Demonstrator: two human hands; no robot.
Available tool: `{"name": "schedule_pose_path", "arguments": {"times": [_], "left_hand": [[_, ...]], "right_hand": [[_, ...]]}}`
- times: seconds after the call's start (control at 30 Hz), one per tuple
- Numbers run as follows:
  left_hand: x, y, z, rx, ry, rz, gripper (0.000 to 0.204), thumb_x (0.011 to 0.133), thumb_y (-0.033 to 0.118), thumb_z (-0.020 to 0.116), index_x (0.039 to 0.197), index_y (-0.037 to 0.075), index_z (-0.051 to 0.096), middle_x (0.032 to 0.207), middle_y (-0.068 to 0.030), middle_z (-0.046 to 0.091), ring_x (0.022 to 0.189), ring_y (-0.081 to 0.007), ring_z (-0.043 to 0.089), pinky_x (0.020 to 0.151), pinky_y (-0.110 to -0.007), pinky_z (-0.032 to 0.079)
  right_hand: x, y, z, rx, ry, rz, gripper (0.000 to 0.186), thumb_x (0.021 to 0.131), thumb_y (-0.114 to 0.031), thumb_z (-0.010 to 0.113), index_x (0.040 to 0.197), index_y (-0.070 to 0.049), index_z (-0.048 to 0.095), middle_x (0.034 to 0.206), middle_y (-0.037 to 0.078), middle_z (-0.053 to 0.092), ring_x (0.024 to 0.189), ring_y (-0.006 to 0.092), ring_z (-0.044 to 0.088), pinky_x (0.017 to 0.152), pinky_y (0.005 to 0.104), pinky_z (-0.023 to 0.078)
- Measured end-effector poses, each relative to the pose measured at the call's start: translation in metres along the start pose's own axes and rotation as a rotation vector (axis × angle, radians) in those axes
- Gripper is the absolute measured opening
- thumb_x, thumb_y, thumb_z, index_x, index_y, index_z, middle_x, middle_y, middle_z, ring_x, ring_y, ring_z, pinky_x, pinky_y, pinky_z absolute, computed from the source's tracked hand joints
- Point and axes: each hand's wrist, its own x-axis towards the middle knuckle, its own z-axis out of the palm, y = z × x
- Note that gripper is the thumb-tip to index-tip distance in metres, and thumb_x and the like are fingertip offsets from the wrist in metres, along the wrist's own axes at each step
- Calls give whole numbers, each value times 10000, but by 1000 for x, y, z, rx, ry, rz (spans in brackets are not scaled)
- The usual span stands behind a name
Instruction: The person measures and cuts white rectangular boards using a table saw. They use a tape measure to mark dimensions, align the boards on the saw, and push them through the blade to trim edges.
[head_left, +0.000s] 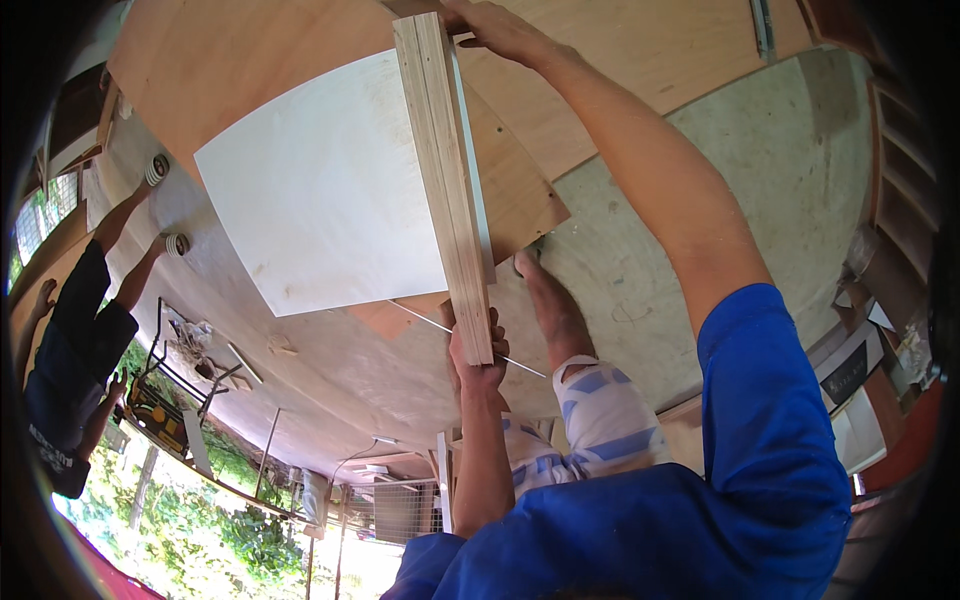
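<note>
A bundle of long plywood strips [440, 170], with the layered edges showing, runs lengthwise away from me. At its near end, my left hand [482, 365] is wrapped round the strips. My right hand [495, 30] is at the far end, its fingers curled against the side of the strips and partly hidden by them. A thin pale rod [525, 367] passes behind the near end by my left hand; whether that hand grips it too I cannot tell. Under and left of the strips lies a white-faced panel [320, 190].
Large plywood sheets [250, 50] lie beneath the panel. A person in dark clothes [75, 330] stands at the left, near a yellow and black machine [155, 410]. Concrete floor [700, 260] shows at the right. Wooden shelving [900, 170] stands along the right edge.
</note>
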Motion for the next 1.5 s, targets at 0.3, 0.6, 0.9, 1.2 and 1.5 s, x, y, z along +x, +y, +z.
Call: {"name": "schedule_pose_path", "arguments": {"times": [0.3, 0.6, 0.9, 1.2, 1.5], "left_hand": [[5, -13, -9, -78, -61, -49, 388, 968, 298, 468, 1248, 38, 535, 1078, -184, 626, 730, -240, 657, 510, -281, 585], [4, -16, -1, -80, -13, -34, 394, 963, 298, 478, 1256, 40, 532, 1103, -190, 616, 734, -246, 653, 517, -291, 584], [5, -16, -1, -78, -25, -31, 423, 962, 310, 497, 1278, 29, 520, 1089, -201, 612, 742, -253, 650, 515, -279, 576], [3, -18, 3, -73, 27, -27, 425, 955, 322, 503, 1275, 42, 523, 1094, -189, 616, 750, -249, 652, 524, -279, 572], [8, -14, -8, -96, -56, -59, 367, 956, 330, 511, 1202, 61, 556, 1086, -154, 616, 733, -207, 639, 496, -246, 531]], "right_hand": [[-18, -12, 4, 166, 64, 33, 835, 961, -684, 334, 1216, 58, 620, 1215, 177, 629, 1129, 272, 589, 953, 398, 473], [-25, 0, 8, 22, 121, 50, 780, 989, -635, 334, 1218, 57, 613, 1234, 200, 628, 1126, 287, 591, 941, 390, 479], [-35, -13, 24, 23, 197, -115, 715, 1030, -562, 297, 1180, 68, 600, 1150, 226, 655, 1077, 267, 602, 944, 345, 439], [-27, -11, 24, -57, 199, -26, 744, 1015, -597, 304, 989, 76, 619, 928, 209, 661, 881, 299, 612, 842, 395, 463], [-28, -27, 40, 65, 160, -55, 705, 1020, -582, 303, 1316, -2, 575, 1298, 237, 588, 1213, 311, 556, 986, 398, 469]]}}
